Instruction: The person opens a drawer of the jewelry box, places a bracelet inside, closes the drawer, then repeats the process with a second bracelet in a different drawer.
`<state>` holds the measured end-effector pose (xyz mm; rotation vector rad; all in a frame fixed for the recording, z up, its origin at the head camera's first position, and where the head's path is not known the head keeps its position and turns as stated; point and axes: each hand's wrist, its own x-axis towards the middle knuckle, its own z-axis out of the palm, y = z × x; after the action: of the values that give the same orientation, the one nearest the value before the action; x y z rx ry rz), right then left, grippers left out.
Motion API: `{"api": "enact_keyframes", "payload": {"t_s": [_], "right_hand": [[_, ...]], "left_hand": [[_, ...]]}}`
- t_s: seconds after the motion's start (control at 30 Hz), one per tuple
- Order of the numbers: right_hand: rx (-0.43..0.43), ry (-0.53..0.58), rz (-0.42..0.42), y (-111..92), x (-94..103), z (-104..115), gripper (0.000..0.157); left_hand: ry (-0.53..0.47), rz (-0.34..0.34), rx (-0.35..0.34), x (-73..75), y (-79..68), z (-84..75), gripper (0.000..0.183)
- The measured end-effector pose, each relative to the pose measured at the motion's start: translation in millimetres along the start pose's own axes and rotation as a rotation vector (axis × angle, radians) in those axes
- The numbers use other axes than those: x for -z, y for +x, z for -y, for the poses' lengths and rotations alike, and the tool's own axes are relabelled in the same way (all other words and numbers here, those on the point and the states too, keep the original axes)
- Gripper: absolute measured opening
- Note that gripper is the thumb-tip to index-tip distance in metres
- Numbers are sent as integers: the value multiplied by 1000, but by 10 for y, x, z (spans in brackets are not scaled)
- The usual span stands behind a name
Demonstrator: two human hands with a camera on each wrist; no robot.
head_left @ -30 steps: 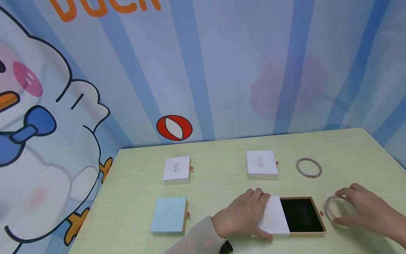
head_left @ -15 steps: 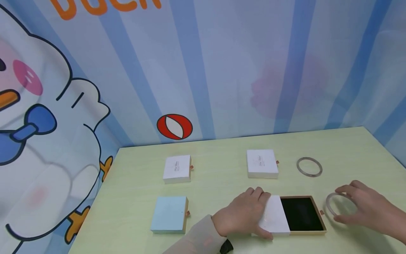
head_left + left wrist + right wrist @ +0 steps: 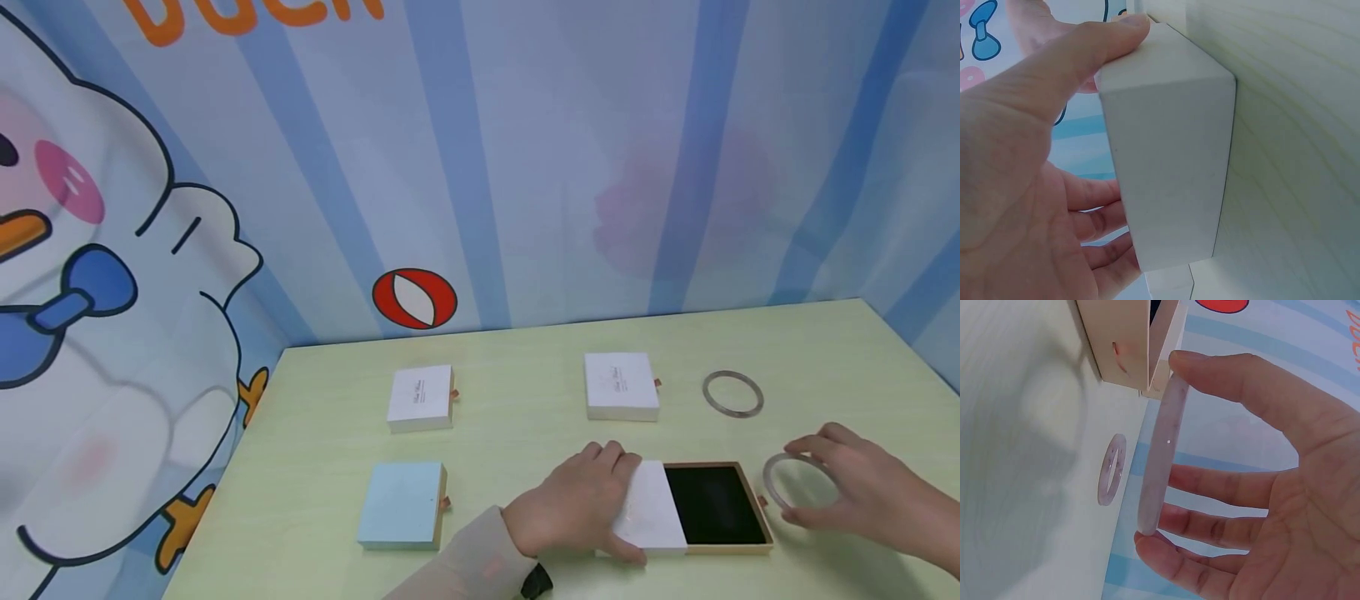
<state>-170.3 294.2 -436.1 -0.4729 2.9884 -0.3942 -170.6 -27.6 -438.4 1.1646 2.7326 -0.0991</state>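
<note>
Your left hand (image 3: 576, 502) grips the white box (image 3: 654, 510) at the near right; your right hand (image 3: 862, 492) pinches a bangle (image 3: 1163, 453), right of the box's drawer (image 3: 716, 507). The left wrist view bares a box end that your hand covers in the head view, which alone shows the drawer's black inside broadly.

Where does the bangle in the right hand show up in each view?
Head: the bangle is at lower right, in the right hand.
Left wrist: not in the picture.
Right wrist: near the middle, seen edge-on.
Shared landmark: the open box, low and right of centre in head; its white cover mid-picture in left wrist; its drawer at the top in right wrist.
</note>
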Motion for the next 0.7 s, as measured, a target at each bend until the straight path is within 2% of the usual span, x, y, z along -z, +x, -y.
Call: {"api": "enact_keyframes", "payload": {"t_s": [0.17, 0.4, 0.7], "right_hand": [[-14, 11, 45, 23, -1, 14, 76], [11, 29, 25, -10, 19, 72, 73], [2, 26, 17, 6, 4, 92, 73]], "left_hand": [[29, -19, -13, -3, -8, -5, 105], [37, -22, -17, 5, -11, -10, 105], [10, -19, -7, -14, -4, -1, 105]]}}
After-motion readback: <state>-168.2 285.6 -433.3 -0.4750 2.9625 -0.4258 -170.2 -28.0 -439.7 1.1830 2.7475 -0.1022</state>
